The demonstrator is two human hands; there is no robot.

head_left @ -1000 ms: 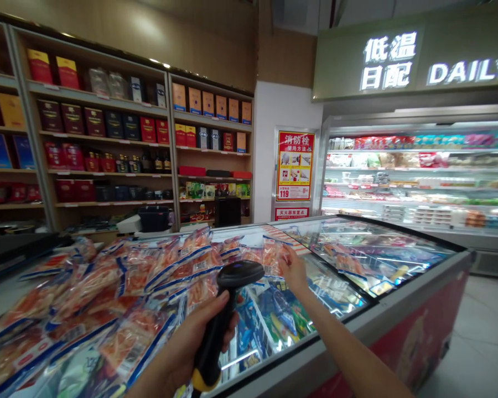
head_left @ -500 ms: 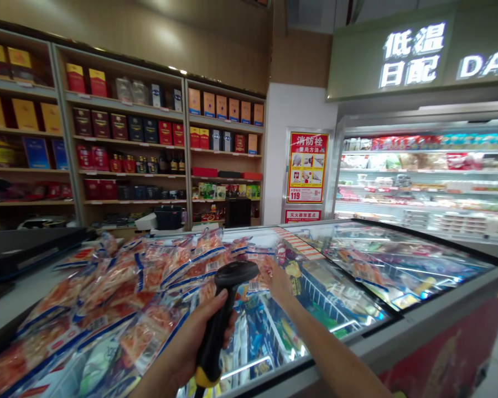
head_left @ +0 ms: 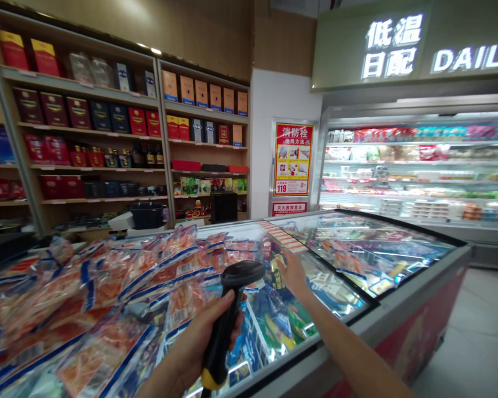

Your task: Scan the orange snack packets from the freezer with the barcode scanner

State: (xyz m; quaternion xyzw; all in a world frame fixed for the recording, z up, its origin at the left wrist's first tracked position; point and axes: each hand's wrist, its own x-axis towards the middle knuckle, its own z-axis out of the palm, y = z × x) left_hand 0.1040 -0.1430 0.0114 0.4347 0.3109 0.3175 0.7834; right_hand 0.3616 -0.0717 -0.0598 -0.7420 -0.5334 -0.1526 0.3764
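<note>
My left hand point(head_left: 216, 320) is closed around the handle of a black and yellow barcode scanner point(head_left: 222, 326), held upright over the chest freezer with its head at the top. My right hand point(head_left: 292, 273) reaches out over the freezer with thumb and fingers somewhat apart, and I see nothing held in it. It is nearest a yellow and dark package point(head_left: 276, 272); whether it touches that or the glass I cannot tell. To the left, many clear packs of orange-pink food point(head_left: 103, 354) with blue edges lie heaped.
The chest freezer's grey rim point(head_left: 419, 271) runs along the right, with a glass lid point(head_left: 357, 243) over more packs. Behind stand wooden shelves point(head_left: 95, 132) of boxes and bottles. A lit refrigerated display point(head_left: 419, 188) and a red fire-hydrant poster point(head_left: 292, 160) are at the back.
The view has turned right and drawn nearer. My right hand has moved off the orange-pink packs, to the right, beside the yellow and dark package. My left hand keeps hold of the scanner.
</note>
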